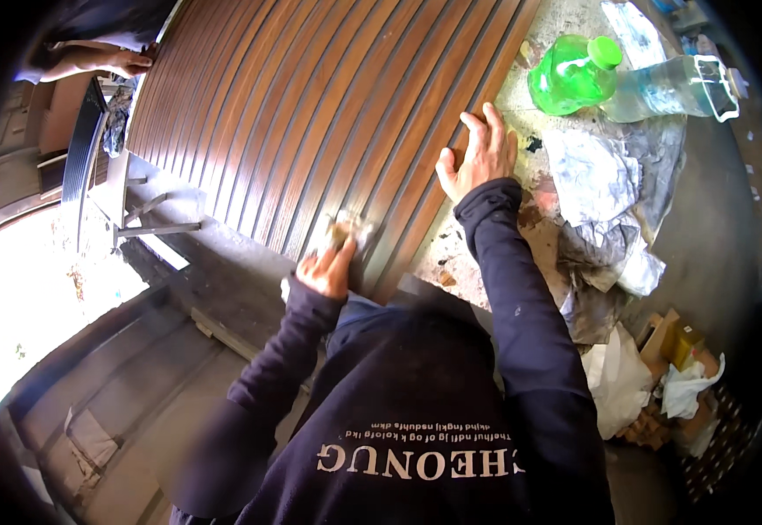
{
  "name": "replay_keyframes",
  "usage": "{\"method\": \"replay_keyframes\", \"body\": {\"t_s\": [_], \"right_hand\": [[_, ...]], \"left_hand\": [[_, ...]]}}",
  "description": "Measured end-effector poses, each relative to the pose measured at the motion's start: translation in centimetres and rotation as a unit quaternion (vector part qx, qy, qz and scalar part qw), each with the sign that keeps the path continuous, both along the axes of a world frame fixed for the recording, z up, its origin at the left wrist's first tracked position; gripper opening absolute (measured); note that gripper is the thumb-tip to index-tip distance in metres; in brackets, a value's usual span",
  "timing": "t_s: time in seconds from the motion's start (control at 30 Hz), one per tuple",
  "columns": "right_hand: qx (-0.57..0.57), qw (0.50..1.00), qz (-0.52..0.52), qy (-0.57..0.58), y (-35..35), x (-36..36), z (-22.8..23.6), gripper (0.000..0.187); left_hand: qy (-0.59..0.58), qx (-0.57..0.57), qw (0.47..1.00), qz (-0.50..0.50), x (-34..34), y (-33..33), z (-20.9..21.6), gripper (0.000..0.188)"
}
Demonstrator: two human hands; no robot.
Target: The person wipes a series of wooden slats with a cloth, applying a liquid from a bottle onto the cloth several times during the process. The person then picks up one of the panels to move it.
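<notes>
A large brown wood-grain panel with dark lengthwise grooves [311,114] lies in front of me. Near its close edge, my left hand [324,273] is closed on a small crumpled rag [350,229], pressing it against the slatted surface. The rag is pale with a brownish patch and partly blurred. My right hand [479,159] has its fingers spread at the panel's right edge, with nothing held. It is nearest the stained worktop beside the panel.
A green plastic bottle [565,77] and a clear bottle [661,90] are at the far right, above crumpled white sheets [593,175]. Scraps and cardboard [661,376] are heaped at lower right. Another person's hand [127,63] touches the panel's far left edge.
</notes>
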State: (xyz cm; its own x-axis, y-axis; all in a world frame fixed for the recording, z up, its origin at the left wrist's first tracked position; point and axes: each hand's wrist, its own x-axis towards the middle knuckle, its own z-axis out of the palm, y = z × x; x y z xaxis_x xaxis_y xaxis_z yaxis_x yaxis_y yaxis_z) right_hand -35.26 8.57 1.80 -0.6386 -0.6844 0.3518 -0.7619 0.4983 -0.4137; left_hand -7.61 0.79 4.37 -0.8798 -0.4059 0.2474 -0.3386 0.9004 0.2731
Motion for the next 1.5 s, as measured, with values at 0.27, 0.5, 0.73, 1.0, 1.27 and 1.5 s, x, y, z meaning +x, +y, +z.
{"method": "replay_keyframes", "body": {"t_s": [0.27,0.5,0.73,1.0,1.27,1.5], "right_hand": [[-0.110,0.993,0.035,-0.033,-0.4,-0.4,-0.2,0.064],[-0.127,0.991,0.022,-0.048,0.1,-0.6,-0.2,0.070],[-0.267,0.963,-0.019,-0.009,1.1,-2.6,0.5,0.066],[-0.249,0.964,-0.087,-0.002,-0.2,-11.9,7.9,0.108],[-0.332,0.921,-0.059,-0.195,2.5,-13.9,3.6,0.078],[-0.262,0.905,0.154,-0.297,8.9,-4.7,9.2,0.068]], "left_hand": [[-0.038,0.041,0.998,-0.011,-5.1,-4.3,-0.6,0.037],[-0.055,0.180,0.979,0.075,7.7,1.4,3.7,0.028],[0.066,0.221,0.935,0.270,5.5,-3.3,4.3,0.019],[0.003,0.283,0.928,0.240,9.7,1.8,1.2,0.028],[0.333,0.706,0.512,0.358,9.1,2.0,2.7,0.016],[0.347,0.748,0.498,0.268,3.8,2.5,3.8,0.021]]}}
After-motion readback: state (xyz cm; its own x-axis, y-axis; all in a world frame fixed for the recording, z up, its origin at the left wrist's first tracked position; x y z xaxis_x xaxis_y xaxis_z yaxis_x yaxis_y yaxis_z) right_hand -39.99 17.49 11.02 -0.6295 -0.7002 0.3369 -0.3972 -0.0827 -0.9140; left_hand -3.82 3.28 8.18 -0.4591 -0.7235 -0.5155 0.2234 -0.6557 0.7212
